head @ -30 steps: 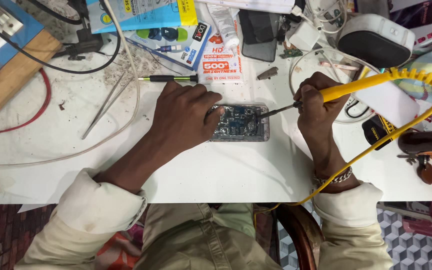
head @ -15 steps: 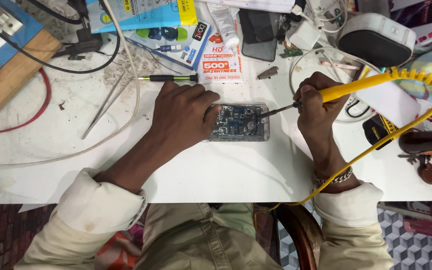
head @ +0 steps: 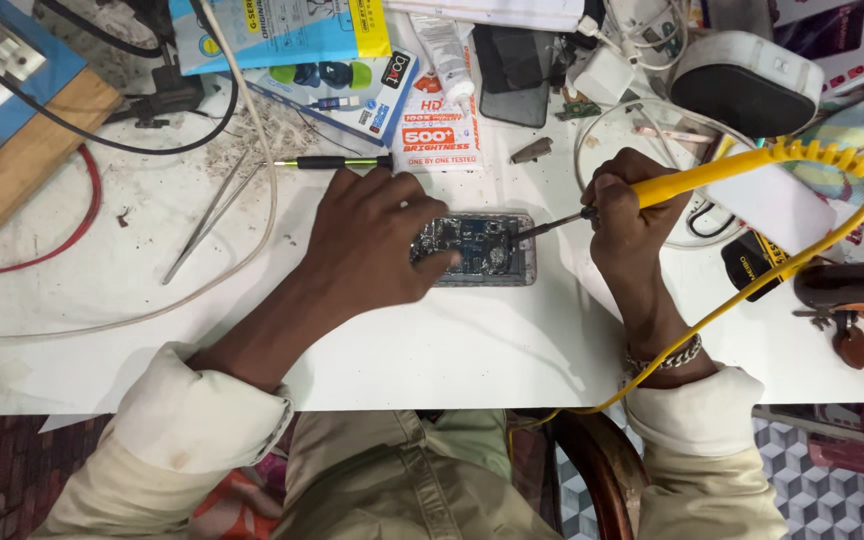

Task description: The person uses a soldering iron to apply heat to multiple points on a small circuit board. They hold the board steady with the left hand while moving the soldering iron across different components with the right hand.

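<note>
1. Head view: your left hand (head: 377,240) lies flat and spread over the left end of the opened phone (head: 480,250), fingers pressing it to the white table (head: 432,345). Keep that weight steady so the phone cannot slide.
2. Your right hand (head: 630,225), just right of the phone, is closed in a pen grip round the yellow soldering iron (head: 697,178). Its dark tip reaches the phone's right half, near the circuit board; whether it touches cannot be told.
3. Rest the heel of your right hand on the table beside the phone, so only the fingers steer the tip.
4. Keep your left fingertips (head: 442,262) clear of the hot tip; they are near it now.
5. The iron's yellow cord (head: 822,245) loops right of the phone and down past your wrist; leave it slack.
6. Above-left of the phone lie a screwdriver (head: 337,161) and tweezers (head: 210,215), within reach.
</note>
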